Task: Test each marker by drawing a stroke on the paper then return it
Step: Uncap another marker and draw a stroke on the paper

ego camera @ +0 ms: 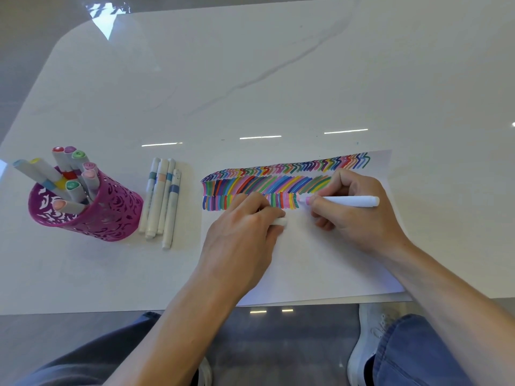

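Note:
A white sheet of paper (320, 260) lies on the table, its upper part filled with rows of coloured strokes (278, 179). My right hand (359, 215) grips a white marker (348, 201) with a pink tip, and the tip touches the paper at the right end of the lowest row. My left hand (245, 232) rests on the paper with its fingers curled round a small white marker cap (280, 222). A purple cut-out holder (106, 210) at the left holds several markers. Several capped white markers (161, 201) lie side by side between the holder and the paper.
The white marble table (250, 79) stretches far back beyond the paper. Its front edge runs just below the paper's near edge. Under it I see my knees and a white shoe (365, 346).

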